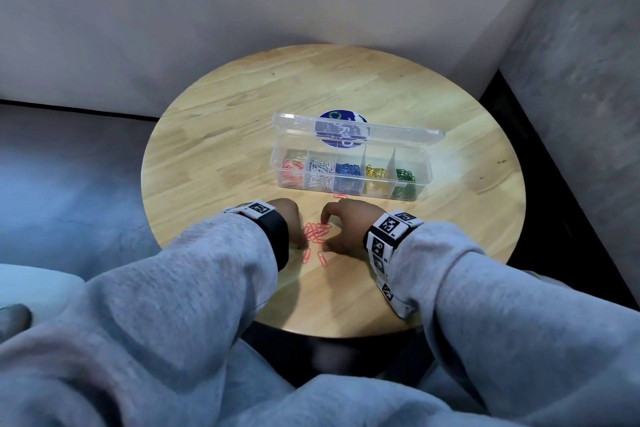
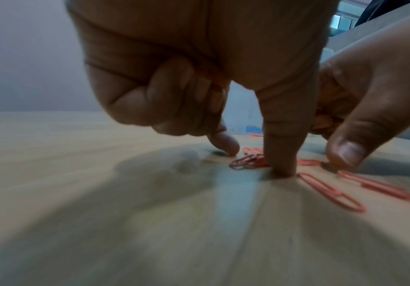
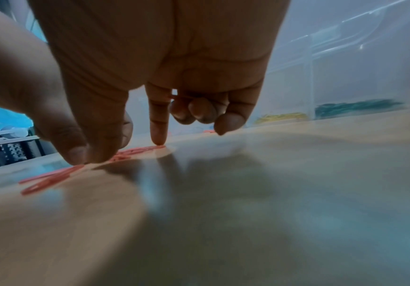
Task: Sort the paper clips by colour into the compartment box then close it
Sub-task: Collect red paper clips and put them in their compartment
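Two hands work a small cluster of red paper clips [image 1: 316, 236] on a round wooden table [image 1: 214, 149], the left hand [image 1: 292, 224] and right hand [image 1: 346, 225] closing in from either side, both in grey sleeves [image 1: 194, 288] with one tagged wristband each. Behind them stands one clear compartment box [image 1: 351, 168], its lid [image 1: 360, 130] raised at the back, its five sections filled from left to right with red, white, blue, yellow and green clips; a single stray red clip [image 1: 340, 196] lies just in front of it. The loose red clips number roughly ten, though the heap is too tangled for a sure count. The left wrist view shows what the head view hides: the left hand's thumb and forefinger planted on the tabletop on either side of the cluster, remaining fingers curled into the palm, and two red clips [image 2: 331, 191] lying apart nearby. The right wrist view shows the right hand's forefinger [image 3: 158, 123] touching the clips' far edge, thumb pressed down at the near edge, other fingers curled with a thin red strip between them, perhaps a held clip.
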